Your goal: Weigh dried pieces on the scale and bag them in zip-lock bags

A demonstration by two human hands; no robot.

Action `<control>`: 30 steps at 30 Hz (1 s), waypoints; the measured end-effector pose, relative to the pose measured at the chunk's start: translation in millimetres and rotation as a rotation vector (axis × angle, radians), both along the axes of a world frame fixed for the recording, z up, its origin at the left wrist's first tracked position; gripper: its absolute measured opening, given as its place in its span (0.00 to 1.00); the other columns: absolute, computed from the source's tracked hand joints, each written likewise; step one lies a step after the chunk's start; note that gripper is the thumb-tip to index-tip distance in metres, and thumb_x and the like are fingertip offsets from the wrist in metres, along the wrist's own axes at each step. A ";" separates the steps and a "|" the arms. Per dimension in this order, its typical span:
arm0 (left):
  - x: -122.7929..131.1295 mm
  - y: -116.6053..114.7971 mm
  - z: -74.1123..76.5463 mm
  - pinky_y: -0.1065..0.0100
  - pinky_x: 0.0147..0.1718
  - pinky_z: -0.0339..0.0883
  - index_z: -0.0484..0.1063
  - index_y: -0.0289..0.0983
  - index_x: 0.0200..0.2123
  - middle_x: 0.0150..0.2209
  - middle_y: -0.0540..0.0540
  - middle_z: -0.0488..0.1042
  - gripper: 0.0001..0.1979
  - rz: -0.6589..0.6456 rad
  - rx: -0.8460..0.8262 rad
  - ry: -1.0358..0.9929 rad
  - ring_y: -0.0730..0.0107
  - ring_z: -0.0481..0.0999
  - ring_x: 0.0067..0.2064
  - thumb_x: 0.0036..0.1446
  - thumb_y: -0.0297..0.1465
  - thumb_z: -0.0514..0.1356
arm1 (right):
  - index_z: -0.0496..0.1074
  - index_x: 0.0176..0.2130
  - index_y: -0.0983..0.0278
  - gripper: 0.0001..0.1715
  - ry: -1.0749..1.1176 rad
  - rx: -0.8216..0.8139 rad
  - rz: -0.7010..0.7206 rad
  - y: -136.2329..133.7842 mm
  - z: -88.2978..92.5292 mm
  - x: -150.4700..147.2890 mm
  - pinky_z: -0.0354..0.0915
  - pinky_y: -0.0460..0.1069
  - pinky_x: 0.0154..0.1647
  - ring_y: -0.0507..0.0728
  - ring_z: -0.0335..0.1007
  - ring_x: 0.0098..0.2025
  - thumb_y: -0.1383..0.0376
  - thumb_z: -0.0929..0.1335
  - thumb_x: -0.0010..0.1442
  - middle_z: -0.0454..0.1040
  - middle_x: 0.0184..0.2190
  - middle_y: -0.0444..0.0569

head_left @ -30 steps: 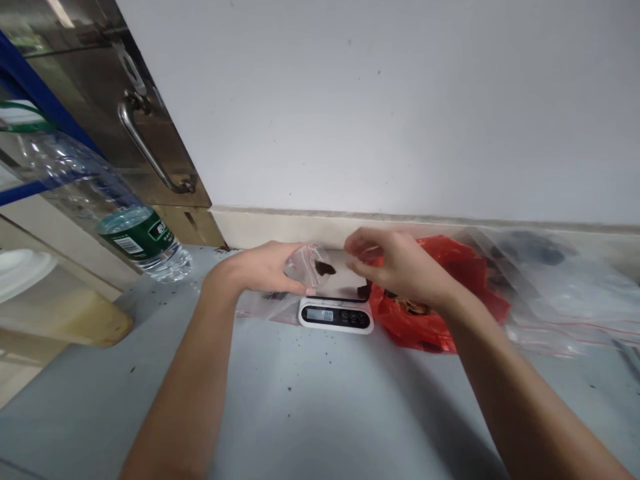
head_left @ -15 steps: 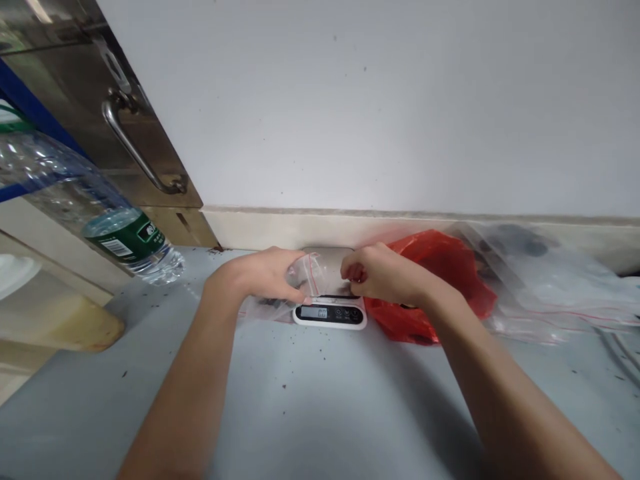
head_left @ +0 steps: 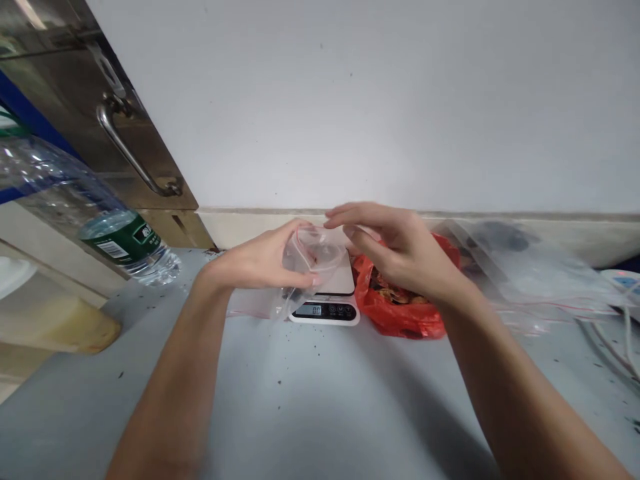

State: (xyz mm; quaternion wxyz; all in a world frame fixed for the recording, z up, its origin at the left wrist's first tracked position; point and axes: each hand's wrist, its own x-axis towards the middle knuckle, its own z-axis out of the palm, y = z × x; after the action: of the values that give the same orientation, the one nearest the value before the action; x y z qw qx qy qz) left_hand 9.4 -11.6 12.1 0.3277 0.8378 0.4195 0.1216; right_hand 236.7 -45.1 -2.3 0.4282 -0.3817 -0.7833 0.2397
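Just above the middle of the frame, your left hand [head_left: 260, 261] is clamped on a small clear zip bag [head_left: 311, 260], thumb pinching its lower edge, holding it up over the white kitchen scale [head_left: 327, 303]. Your right hand [head_left: 395, 250] hovers at the bag's mouth with fingers loosely spread, holding nothing. A red plastic bag [head_left: 400, 307] lies just right of the scale, more clear bags [head_left: 525, 280] farther right, and a water bottle [head_left: 115, 233] stands at the left.
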 end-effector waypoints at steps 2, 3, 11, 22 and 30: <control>-1.8 -1.6 2.1 0.58 0.52 0.71 0.62 0.40 0.64 0.54 0.40 0.79 0.39 -0.011 -0.029 -0.137 0.52 0.78 0.55 0.53 0.45 0.67 | 0.82 0.44 0.58 0.12 -0.055 0.008 0.016 -3.4 4.5 7.0 0.68 0.60 0.61 0.65 0.69 0.65 0.62 0.70 0.63 0.76 0.61 0.51; -2.4 -2.1 2.8 0.58 0.51 0.72 0.63 0.39 0.64 0.53 0.40 0.79 0.37 -0.033 -0.054 -0.202 0.52 0.79 0.54 0.53 0.45 0.66 | 0.83 0.42 0.58 0.11 -0.067 -0.004 0.035 -5.0 6.5 10.1 0.68 0.61 0.62 0.66 0.68 0.66 0.58 0.72 0.60 0.74 0.63 0.52; 9.4 -9.7 8.5 0.58 0.49 0.78 0.78 0.38 0.55 0.51 0.41 0.83 0.21 0.002 0.046 -0.486 0.55 0.82 0.52 0.62 0.41 0.64 | 0.73 0.26 0.61 0.17 0.096 0.004 -0.116 -15.2 17.7 10.2 0.71 0.53 0.38 0.61 0.75 0.46 0.52 0.75 0.55 0.79 0.50 0.54; 22.1 -24.5 19.6 0.68 0.35 0.78 0.83 0.36 0.32 0.30 0.47 0.83 0.09 0.224 0.346 -0.427 0.66 0.82 0.33 0.58 0.35 0.67 | 0.75 0.40 0.61 0.14 -0.099 0.033 -0.259 -15.2 21.0 21.6 0.63 0.49 0.32 0.54 0.68 0.27 0.55 0.73 0.57 0.73 0.25 0.43; 38.0 -36.5 18.9 0.72 0.27 0.71 0.80 0.38 0.30 0.29 0.48 0.83 0.09 0.166 0.532 -0.333 0.67 0.81 0.34 0.61 0.33 0.62 | 0.79 0.33 0.60 0.21 -0.136 -0.011 -0.154 -23.1 30.7 8.3 0.69 0.53 0.42 0.59 0.78 0.35 0.47 0.70 0.61 0.81 0.31 0.48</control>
State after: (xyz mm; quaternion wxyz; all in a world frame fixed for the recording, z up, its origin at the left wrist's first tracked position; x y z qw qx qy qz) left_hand 47.4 -48.1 31.0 0.1506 0.8255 0.3805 0.3886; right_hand 245.0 -68.2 28.3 0.3893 -0.4585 -0.7774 0.1837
